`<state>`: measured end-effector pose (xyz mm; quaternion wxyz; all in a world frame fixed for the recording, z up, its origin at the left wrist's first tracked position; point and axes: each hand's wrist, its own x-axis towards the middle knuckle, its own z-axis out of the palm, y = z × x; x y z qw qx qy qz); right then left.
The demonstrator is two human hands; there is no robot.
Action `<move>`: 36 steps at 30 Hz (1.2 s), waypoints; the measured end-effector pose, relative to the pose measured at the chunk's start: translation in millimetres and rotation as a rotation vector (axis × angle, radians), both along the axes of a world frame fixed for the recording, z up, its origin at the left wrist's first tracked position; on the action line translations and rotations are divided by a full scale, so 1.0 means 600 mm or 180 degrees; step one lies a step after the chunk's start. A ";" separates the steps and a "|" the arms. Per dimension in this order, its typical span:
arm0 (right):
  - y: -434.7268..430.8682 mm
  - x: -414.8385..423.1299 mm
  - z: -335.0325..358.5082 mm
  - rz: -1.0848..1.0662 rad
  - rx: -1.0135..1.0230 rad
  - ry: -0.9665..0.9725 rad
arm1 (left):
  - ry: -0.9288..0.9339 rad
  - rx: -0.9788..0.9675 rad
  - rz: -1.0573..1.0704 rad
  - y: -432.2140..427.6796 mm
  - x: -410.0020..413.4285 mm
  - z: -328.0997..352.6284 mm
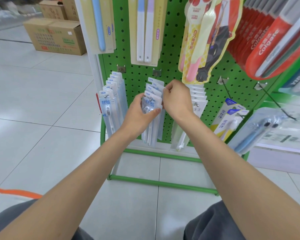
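on the pegboard (164, 54), both hands grip toothbrush packs (151, 103).

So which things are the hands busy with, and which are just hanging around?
Busy with: left hand, right hand, middle toothbrush packs, which both hands grip.
Just there: left toothbrush packs, pink toothbrush pack, red packs, cardboard boxes.

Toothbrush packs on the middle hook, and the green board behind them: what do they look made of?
The toothbrush packs look like clear glossy plastic blisters on printed card: brushes show through and the surface glints. The pegboard looks like painted sheet metal, smooth green with even rows of punched holes, though plastic cannot be ruled out.
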<state>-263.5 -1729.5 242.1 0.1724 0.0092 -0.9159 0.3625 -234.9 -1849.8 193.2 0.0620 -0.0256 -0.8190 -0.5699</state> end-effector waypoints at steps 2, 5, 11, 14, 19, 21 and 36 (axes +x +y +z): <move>0.004 0.011 0.000 -0.0024 0.0084 -0.0010 | 0.0018 -0.0019 0.0006 0.001 -0.001 -0.001; 0.011 0.028 -0.005 -0.0055 0.0170 -0.0020 | -0.0005 0.0003 0.0023 0.001 0.000 -0.001; 0.035 0.062 -0.004 -0.0034 0.0235 -0.0026 | -0.0124 -0.0116 0.0063 -0.002 0.012 0.007; 0.050 0.077 -0.003 0.0002 0.0247 -0.0090 | -0.0197 -0.0385 0.0073 -0.006 0.028 0.009; 0.074 0.106 -0.005 0.0162 0.0229 -0.0379 | -0.0439 -0.0580 0.0365 -0.017 0.061 0.002; 0.080 0.122 -0.006 0.0375 0.0120 -0.0564 | -0.0463 -0.0596 0.0301 -0.020 0.074 0.000; 0.076 0.141 -0.016 0.0724 -0.0200 -0.0411 | -0.0238 -0.0460 -0.0600 0.002 0.111 0.013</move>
